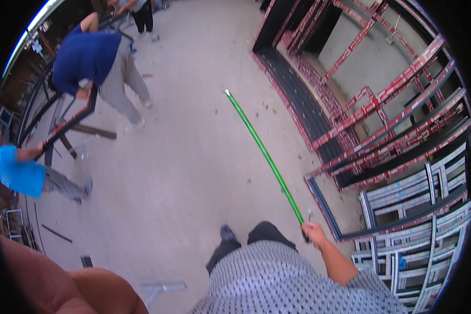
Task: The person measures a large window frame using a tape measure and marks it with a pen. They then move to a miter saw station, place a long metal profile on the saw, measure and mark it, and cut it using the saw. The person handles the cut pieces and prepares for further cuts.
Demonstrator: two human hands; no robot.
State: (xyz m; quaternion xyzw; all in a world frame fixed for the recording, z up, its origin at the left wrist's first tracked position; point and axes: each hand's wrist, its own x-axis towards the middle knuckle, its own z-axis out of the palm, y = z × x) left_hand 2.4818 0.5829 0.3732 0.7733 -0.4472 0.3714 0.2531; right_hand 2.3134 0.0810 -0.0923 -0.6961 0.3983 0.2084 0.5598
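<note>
My right hand (313, 234) is closed around the near end of a long, thin green bar (264, 149). The bar slants away from me over the floor, and its far tip is pale. Next to the right hand lies the corner of a dark frame with red-and-white edging (332, 222). At the lower left, very close to the camera, my left hand (73, 285) shows as a large blurred shape; its fingers cannot be made out, nor whether it holds anything.
Large frames with red-and-white wrapping (374, 102) lean at the right, with stacked white frames (403, 214) nearer. On the left, a person in dark blue (86, 57) and one in light blue (18, 170) handle a dark frame (68, 125). Another person (141, 15) stands farther back.
</note>
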